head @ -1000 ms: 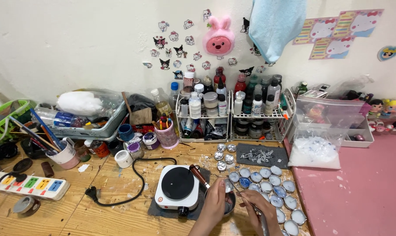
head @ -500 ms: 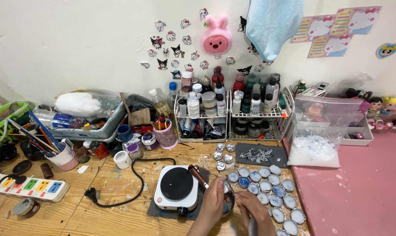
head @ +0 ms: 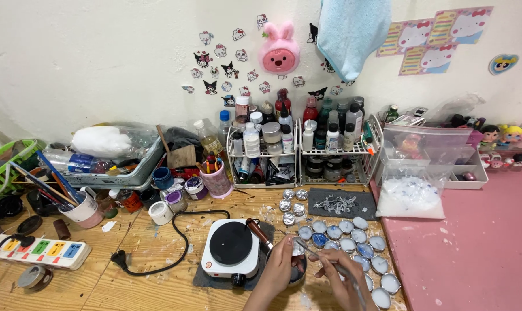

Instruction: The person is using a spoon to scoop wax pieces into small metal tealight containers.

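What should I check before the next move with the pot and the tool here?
1. Pot held firmly: ok. The left hand wraps the rim of the small metal pot.
2. Tool held firmly: ok. The right hand pinches the thin tool, with its tip over the pot.
3. Hot plate off power: ok. Its plug lies loose on the wooden table.
4. Pot contents: cannot tell, the hands hide them.
5. Elbow room: not ok. The rows of filled cups lie right beside the right hand.
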